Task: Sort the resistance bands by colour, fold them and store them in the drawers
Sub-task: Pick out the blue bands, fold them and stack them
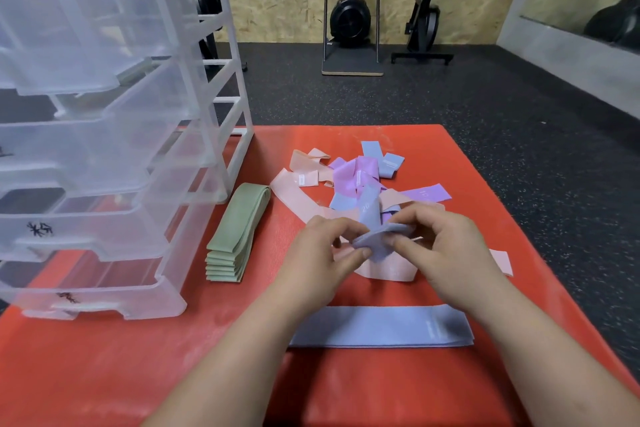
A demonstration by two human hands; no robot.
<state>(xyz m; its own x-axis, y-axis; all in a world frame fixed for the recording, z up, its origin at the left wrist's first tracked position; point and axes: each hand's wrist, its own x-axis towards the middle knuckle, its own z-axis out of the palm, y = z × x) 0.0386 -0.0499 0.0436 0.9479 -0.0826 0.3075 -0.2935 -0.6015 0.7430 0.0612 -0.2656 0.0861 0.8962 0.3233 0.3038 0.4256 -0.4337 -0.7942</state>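
Both hands work at a blue band (375, 236), which is lifted just off the near edge of the pile (356, 177), to the right of the drawers (104, 149). The left hand (325, 239) and right hand (440, 246) each pinch it, their fingers (356, 254) curled onto a bunched fold of the cloth from opposite sides. One end of the band stands up between the hands; whether its other end lies free of the pink bands below cannot be told.

The band looks light, soft and limp. It will likely sag and twist wherever it is not held, and it probably will not slip much in the grip. A hold at the two ends, pulled gently taut, should flatten it for folding better than the present grip in the middle.

A folded green stack (235, 236) lies just beside the right side of the drawers. Another blue band (381, 326) lies flat on the red mat (138, 357), right of the drawers and nearer the person. Pink, purple and blue bands are not yet sorted out of the pile.
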